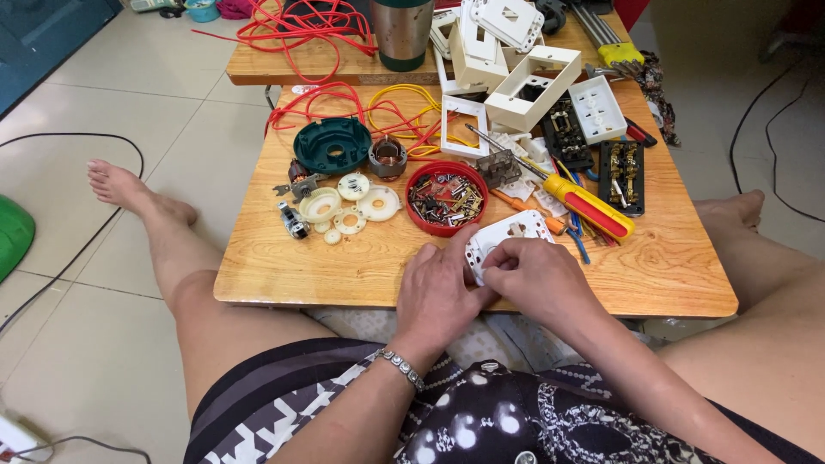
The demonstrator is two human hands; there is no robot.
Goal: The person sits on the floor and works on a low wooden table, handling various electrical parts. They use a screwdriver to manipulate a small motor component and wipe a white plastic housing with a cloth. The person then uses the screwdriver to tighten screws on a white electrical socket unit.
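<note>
Wooden table (284,266) on tiled floor | left hand (438,296), lower centre, fingers closed on white switch plate (507,236) lower left edge | right hand (537,279) pinches plate's lower side | plate's lower half hidden by fingers | red dish (446,197) just above.

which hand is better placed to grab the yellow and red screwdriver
Right, probably. The right hand sits on the white plastic switch plate, directly below the yellow and red handled screwdriver. The left hand lies farther away, steadying the plate.
</note>
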